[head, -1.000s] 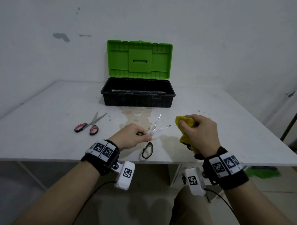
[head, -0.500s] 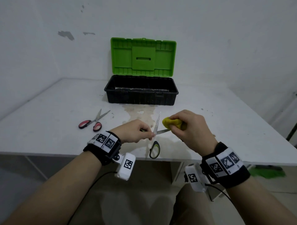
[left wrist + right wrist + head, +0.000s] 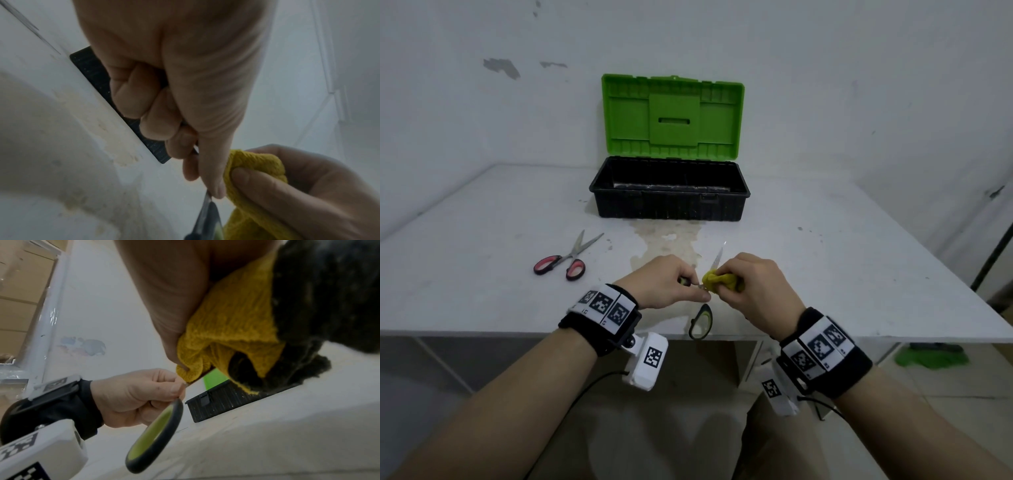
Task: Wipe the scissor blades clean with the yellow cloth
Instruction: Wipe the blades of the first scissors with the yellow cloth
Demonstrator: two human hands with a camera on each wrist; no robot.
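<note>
A person's left hand [image 3: 666, 286] curls its fingers [image 3: 144, 104] tight around one handle of the green-and-black scissors [image 3: 702, 320], thumb pressed down near the pivot — the grip sits right where the blades begin. Just beside that thumb, touching it, the right hand [image 3: 756, 289] pinches the bunched yellow cloth [image 3: 717, 282] between thumb and curled fingers, the wad folded over the base of one blade. The other blade [image 3: 717, 257] rises free past the knuckles, tilted up and away from the person. Below the left fingers the second handle loop [image 3: 153, 437] hangs open, over the near edge of the white table [image 3: 482, 274]. Part of the cloth trails back under the right palm toward the black wristband [image 3: 828, 359], as the right wrist view shows. Whether the covered blade touches the cloth along its full length cannot be told.

Beyond the fingertips a brownish stain [image 3: 667, 240] marks the tabletop, and past it stands a black toolbox [image 3: 669, 188] with its green lid [image 3: 673, 118] raised upright. Well to the left of the left hand lie red-handled scissors [image 3: 566, 258] — blades slightly parted, flat on the table.
</note>
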